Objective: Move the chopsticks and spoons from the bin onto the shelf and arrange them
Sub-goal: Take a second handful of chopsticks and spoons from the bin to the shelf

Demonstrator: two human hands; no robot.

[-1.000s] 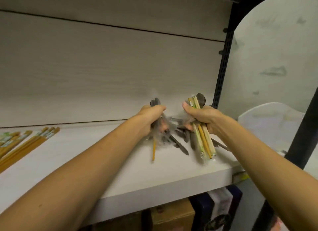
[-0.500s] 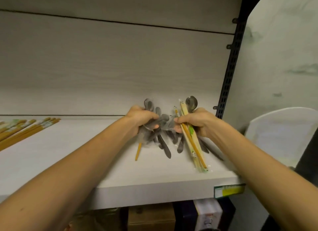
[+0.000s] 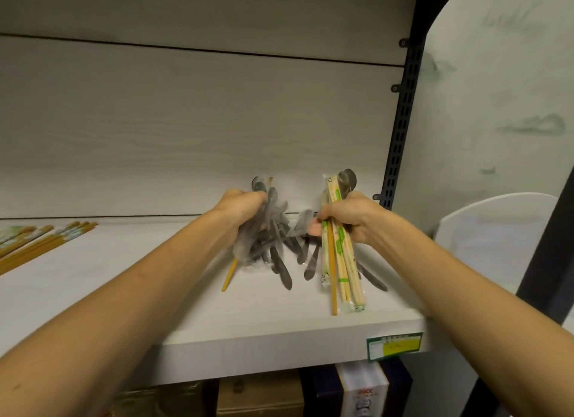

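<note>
**Head view: two fistfuls over the shelf**

Left hand (image 3: 240, 210) grips wrapped spoons (image 3: 273, 245); right hand (image 3: 348, 217), at its 3 o'clock, clutches chopsticks (image 3: 338, 255) above the shelf (image 3: 124, 280). Light, stiff, film-slick bundles likely slide; hold mid-length.

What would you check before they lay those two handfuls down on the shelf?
1. Left hand grip on the wrapped spoons: ok, fingers curled round the bunch.
2. Right hand grip on the chopsticks: ok, held upright with one spoon.
3. Bundles separate: cannot tell, spoon handles blur together between the hands.
4. Free space on the shelf below: ok.
5. Kinds sorted: not ok, one loose chopstick hangs among the left bunch.
6. Earlier chopstick pile at far left undisturbed: ok.
</note>
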